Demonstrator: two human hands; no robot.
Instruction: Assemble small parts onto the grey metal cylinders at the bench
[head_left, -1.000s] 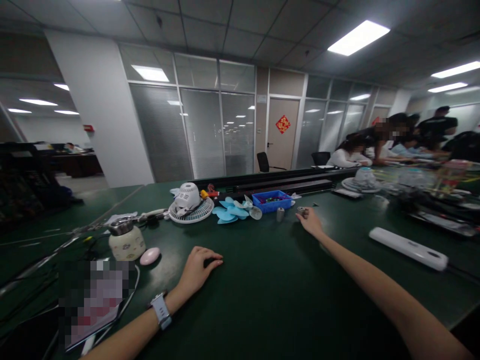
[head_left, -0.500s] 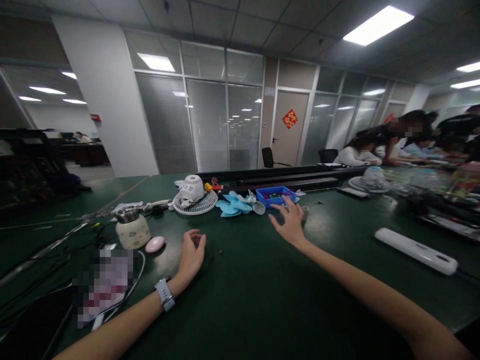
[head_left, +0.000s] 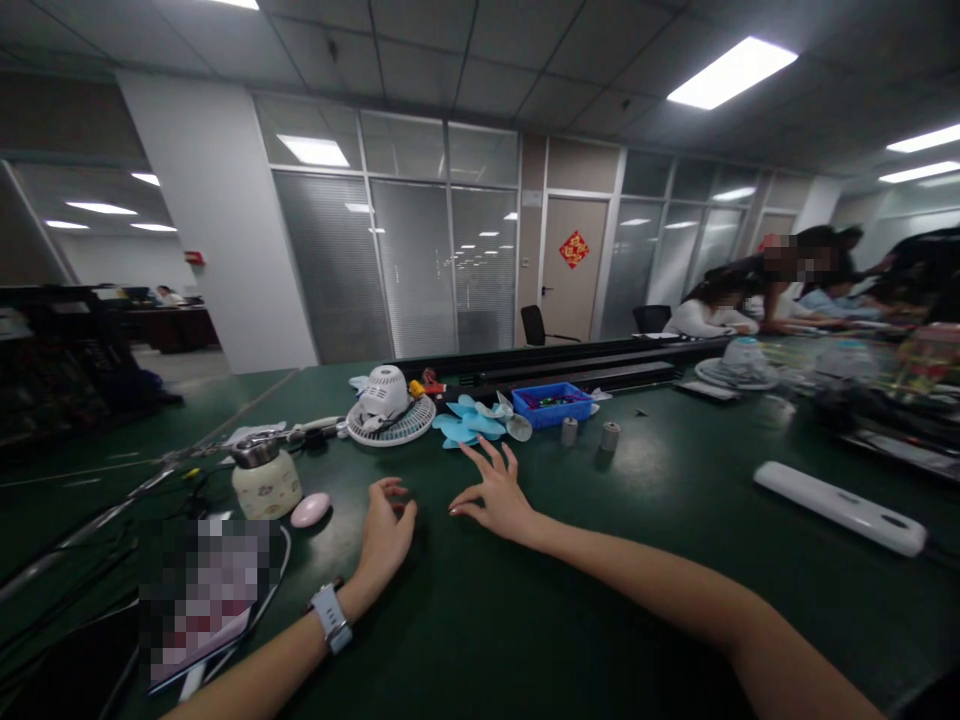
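My right hand (head_left: 501, 497) is over the green table (head_left: 600, 600), fingers spread, holding nothing. Just beyond its fingertips lie light-blue fan blades (head_left: 469, 420), with a clear blade piece (head_left: 517, 425) beside them. To its left, my left hand (head_left: 386, 535) rests near the tabletop with loosely curved fingers and the thumb apart; no object shows in it. A pink, egg-shaped item (head_left: 310, 510) is the nearest thing to that hand. Two small metal cylinders, a left one (head_left: 569, 431) and a right one (head_left: 609, 436), stand in front of a blue bin (head_left: 551, 410) of small parts.
A white fan body with its grille (head_left: 390, 428) sits at the back. On the left are a cream jar (head_left: 266, 487), cables and a blurred-out flat item (head_left: 210, 590). A white power strip (head_left: 840, 507) lies right. Other people sit and lean at the far right.
My right hand has moved left and nearer, from in front of the blue bin toward my left hand, uncovering the metal cylinders. My left hand has barely moved. The view has tilted slightly up.
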